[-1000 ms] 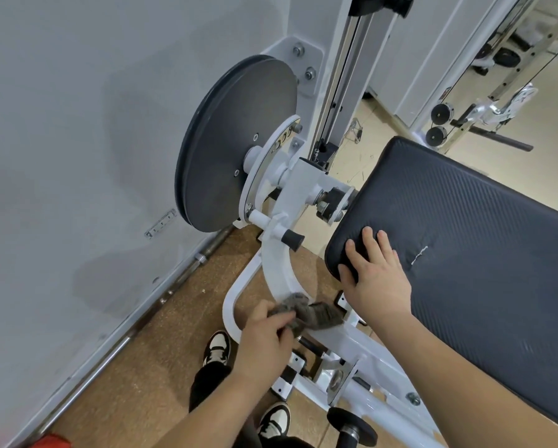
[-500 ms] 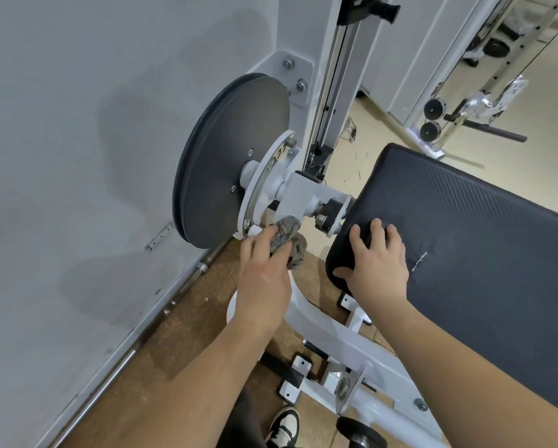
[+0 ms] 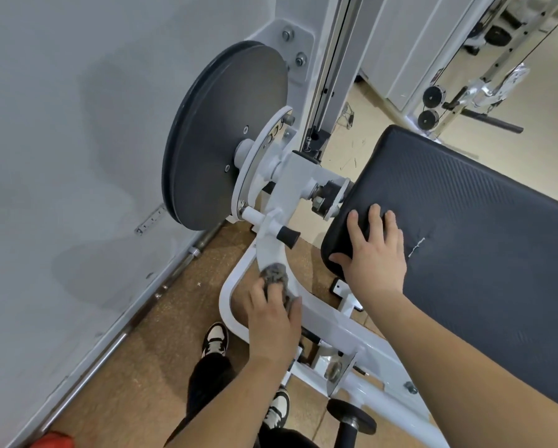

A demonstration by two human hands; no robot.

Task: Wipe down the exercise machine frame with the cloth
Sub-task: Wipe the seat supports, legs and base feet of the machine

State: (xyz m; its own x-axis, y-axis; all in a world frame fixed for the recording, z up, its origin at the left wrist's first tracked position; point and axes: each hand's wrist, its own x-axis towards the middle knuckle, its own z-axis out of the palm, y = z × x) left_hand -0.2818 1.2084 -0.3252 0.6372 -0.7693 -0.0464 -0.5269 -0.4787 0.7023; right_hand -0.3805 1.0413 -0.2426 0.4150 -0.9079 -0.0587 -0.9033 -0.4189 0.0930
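The left hand (image 3: 272,321) is lying lower than half a second ago. It has come away from the hub beside the disc (image 3: 225,140) and down the curved white frame (image 3: 324,313), bringing the cloth (image 3: 273,273) with it. The right hand (image 3: 376,258) is staying on the same corner of the pad (image 3: 471,221).

A smooth grey wall (image 3: 61,124) is filling the left side, meeting a speckled, cork-brown floor (image 3: 174,318). The pad is lying broad and rectangular with rounded corners, its black covering showing a fine ribbed weave and a small pale tear near the right hand. The disc is standing on edge close to the wall, round, flat and matt dark grey with a grooved rim. The frame is glossy white painted metal, bending from the hub down toward the lower right.

The right hand is resting palm-down on the pad's near left corner, fingers straight and spread, thumb hanging over the edge, gripping nothing. The left hand is reaching forward, fingers curled around the cloth and pressing it against the frame's curve, just below a short black knob (image 3: 289,237). The cloth is showing as a small, fuzzy grey wad, bunched at the fingertips (image 3: 256,291). Two black-and-white shoes (image 3: 215,339) are standing on the floor beneath the left forearm.
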